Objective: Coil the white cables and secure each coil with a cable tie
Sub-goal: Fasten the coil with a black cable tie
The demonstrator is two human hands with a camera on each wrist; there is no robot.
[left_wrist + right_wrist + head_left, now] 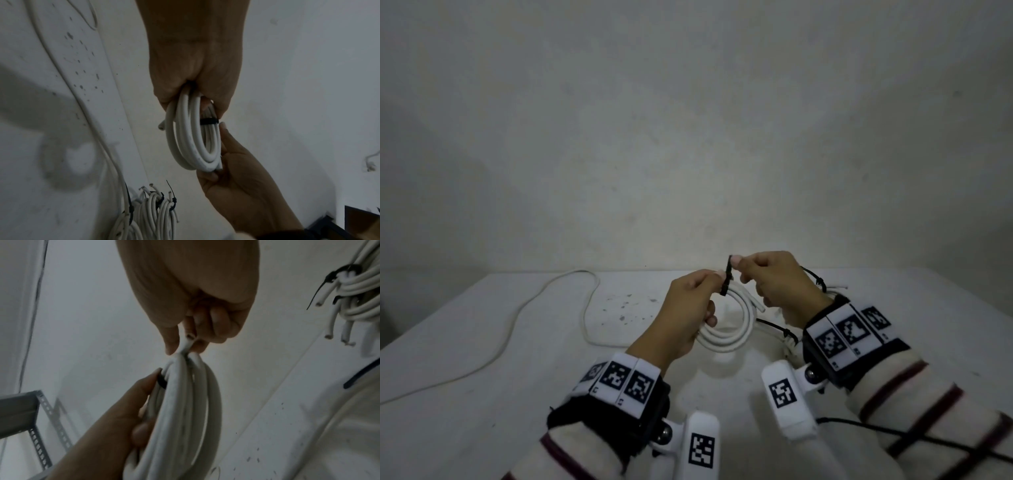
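I hold a white cable coil (726, 330) in the air over the table (482, 394). My left hand (709, 284) grips the coil's left side, and its thumb and forefinger pinch the black cable tie (727, 279) wrapped round the strands. My right hand (743, 265) pinches the tie's upright tail from the right. The left wrist view shows the coil (191, 138) hanging from my left hand (195, 91), with the tie band (209, 121) round it. In the right wrist view, my right hand (185, 337) also has a cut cable end between its fingers at the coil (185, 410).
A loose white cable (534, 308) snakes over the table's left half. Several tied coils (152, 211) lie on the table under my right wrist, also visible as tied coils (353, 288) in the right wrist view. A grey metal shelf frame (30, 402) stands beyond the table.
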